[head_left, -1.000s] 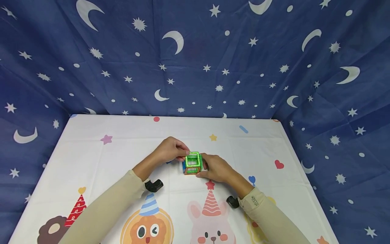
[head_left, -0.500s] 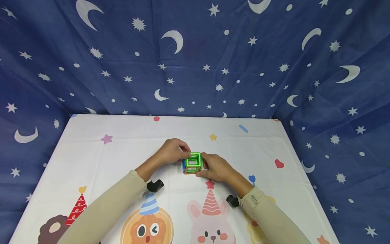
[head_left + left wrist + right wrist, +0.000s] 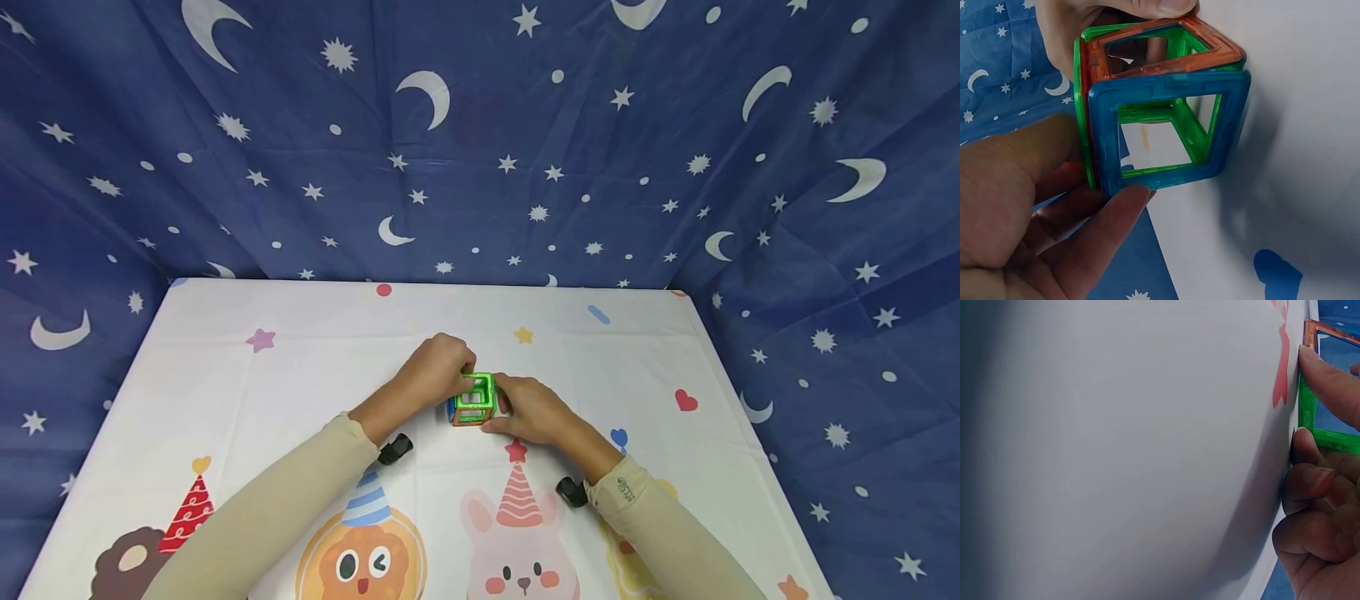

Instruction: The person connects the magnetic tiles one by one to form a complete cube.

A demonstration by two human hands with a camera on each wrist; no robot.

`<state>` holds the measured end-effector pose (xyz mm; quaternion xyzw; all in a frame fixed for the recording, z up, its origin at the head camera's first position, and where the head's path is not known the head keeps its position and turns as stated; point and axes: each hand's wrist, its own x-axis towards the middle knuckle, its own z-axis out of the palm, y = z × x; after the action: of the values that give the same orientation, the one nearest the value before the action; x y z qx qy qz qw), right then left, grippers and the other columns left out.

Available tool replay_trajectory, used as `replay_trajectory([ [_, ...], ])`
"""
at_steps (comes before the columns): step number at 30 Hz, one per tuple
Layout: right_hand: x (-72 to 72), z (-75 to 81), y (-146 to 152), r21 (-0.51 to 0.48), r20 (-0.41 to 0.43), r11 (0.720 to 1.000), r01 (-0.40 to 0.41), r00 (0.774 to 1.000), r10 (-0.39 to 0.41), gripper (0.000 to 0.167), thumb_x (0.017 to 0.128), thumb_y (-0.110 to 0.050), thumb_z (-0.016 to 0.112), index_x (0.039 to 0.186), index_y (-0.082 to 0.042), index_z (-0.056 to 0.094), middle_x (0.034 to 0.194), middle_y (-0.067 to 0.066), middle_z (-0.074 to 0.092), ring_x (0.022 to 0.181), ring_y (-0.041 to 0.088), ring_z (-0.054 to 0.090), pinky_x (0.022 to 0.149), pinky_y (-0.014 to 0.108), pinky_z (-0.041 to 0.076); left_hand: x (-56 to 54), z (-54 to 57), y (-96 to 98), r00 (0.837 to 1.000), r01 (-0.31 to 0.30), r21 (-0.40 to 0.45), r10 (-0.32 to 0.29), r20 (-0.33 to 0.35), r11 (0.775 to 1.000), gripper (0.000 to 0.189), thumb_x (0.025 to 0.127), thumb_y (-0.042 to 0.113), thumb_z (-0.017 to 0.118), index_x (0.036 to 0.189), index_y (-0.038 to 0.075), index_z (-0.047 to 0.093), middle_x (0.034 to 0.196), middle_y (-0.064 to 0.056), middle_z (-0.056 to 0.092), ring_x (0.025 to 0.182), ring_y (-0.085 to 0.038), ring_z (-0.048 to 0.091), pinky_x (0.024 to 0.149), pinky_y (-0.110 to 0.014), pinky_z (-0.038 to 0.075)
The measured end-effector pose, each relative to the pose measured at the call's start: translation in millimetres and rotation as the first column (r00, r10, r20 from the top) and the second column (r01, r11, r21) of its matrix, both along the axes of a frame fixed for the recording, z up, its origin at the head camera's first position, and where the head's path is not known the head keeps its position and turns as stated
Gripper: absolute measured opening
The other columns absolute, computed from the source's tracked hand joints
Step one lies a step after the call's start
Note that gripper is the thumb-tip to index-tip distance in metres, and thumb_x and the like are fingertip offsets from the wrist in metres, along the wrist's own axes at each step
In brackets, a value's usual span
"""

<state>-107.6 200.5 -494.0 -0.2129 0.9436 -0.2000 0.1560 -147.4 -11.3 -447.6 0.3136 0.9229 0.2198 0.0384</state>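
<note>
A small cube of magnetic tiles (image 3: 476,407) stands on the white table cover, with open-framed green, orange and blue sides. From its upper left, my left hand (image 3: 438,367) grips the cube's top edge. In the left wrist view, its thumb and fingers bend round the edge where a green tile (image 3: 1081,125), a red one and the blue tile (image 3: 1104,137) meet; the orange tile (image 3: 1229,51) is beside them. My right hand (image 3: 532,408) holds the cube's right side between thumb and fingers. Only a green tile (image 3: 1335,440) and an orange corner show in the right wrist view.
The white table cover (image 3: 337,317) carries printed animals, stars and hearts. A blue curtain (image 3: 480,125) with moons and stars rises behind it and at both sides. Black wrist cameras, one at the left wrist (image 3: 395,449) and one at the right wrist (image 3: 572,492), sit close to the table.
My left hand has moved right and rolled over the cube's top left edge, hiding more of it. The right hand and the cube have stayed nearly in place.
</note>
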Motion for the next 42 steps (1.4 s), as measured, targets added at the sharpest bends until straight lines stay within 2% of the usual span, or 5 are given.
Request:
replay_trajectory([
  [9,-0.4,0.7,-0.1,0.001,0.006,1.000,-0.003,1.000,0.003,0.043,0.082,-0.046,0.084,0.102,-0.021,0.055,0.077,-0.006,0.055,0.063,0.005,0.046,0.058,0.024,0.039,-2.7,-11.9,-6.8,0.993,-0.035,0.141,0.019,0.118,0.989,0.024,0.081,0.011,0.079,0.062,0.019,0.068,0.064,0.009,0.061,0.064,-0.006,0.050,0.059,-0.021,0.042],
  [15,0.3,0.4,-0.1,-0.004,-0.005,1.000,-0.005,1.000,0.005,0.044,0.082,-0.046,0.085,0.105,-0.020,0.057,0.077,-0.007,0.054,0.063,0.006,0.046,0.058,0.024,0.039,-0.3,-20.9,-19.4,0.953,-0.134,0.286,0.044,0.299,0.949,0.008,0.091,0.023,0.078,0.088,0.017,0.083,0.082,0.007,0.076,0.080,-0.006,0.064,0.073,-0.027,0.052],
  [18,0.9,-0.1,-0.3,-0.004,-0.009,1.000,-0.001,1.000,0.001,0.047,0.082,-0.045,0.085,0.110,-0.019,0.058,0.077,-0.007,0.054,0.064,0.006,0.047,0.058,0.024,0.040,0.4,-23.7,-27.6,0.911,-0.161,0.322,0.015,0.412,0.933,0.014,0.097,0.024,0.072,0.101,0.016,0.082,0.093,0.005,0.078,0.085,-0.007,0.066,0.076,-0.026,0.054],
  [26,1.1,-0.6,-0.2,-0.011,-0.002,1.000,0.002,1.000,-0.002,0.051,0.082,-0.044,0.085,0.117,-0.017,0.059,0.078,-0.005,0.055,0.065,0.007,0.047,0.059,0.024,0.040,-4.9,-37.9,-49.4,0.722,-0.177,0.468,-0.209,0.659,0.866,0.031,0.103,0.007,0.058,0.132,0.010,0.070,0.133,-0.007,0.070,0.123,-0.016,0.064,0.101,-0.032,0.054],
  [42,1.5,1.1,-3.2,0.049,-0.002,0.999,-0.004,1.000,0.004,0.060,0.083,-0.049,0.083,0.129,-0.018,0.058,0.079,-0.007,0.054,0.067,0.008,0.049,0.060,0.026,0.041,1.9,-52.3,-52.8,0.830,-0.145,0.418,-0.119,0.544,0.897,0.030,0.096,0.008,0.070,0.125,0.012,0.074,0.128,-0.003,0.072,0.127,-0.024,0.063,0.109,-0.046,0.049],
])
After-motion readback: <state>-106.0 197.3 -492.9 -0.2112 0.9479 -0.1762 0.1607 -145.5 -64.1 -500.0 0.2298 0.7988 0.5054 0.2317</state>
